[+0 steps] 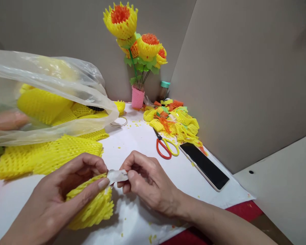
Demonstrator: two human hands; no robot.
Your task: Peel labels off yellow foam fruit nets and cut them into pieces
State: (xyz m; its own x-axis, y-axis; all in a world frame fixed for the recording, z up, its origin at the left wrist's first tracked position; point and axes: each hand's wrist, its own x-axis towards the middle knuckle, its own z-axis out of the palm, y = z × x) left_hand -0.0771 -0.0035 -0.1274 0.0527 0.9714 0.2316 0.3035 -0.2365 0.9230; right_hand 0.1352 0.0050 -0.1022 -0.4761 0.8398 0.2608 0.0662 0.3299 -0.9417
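Note:
My left hand [57, 194] is wrapped round a bunched piece of yellow foam netting [98, 207], its frilled edge pointing down and right. Between my hands stretches a short white strip [116, 176], perhaps tape or tissue. One end lies against the netting near my left thumb and fingertips. The other end is pinched by the thumb and fingers of my right hand [151, 182]. The palm side of my left hand is hidden, as is part of the netting it covers.
Scissors [164, 148], a phone [206, 165] and foam scraps [178, 122] lie to the right. Foam flowers [121, 20] stand in a pink pot [138, 97]. At left, another person's hand [7, 119] shows by a clear plastic bag [91, 98], above yellow netting sheets [48, 154].

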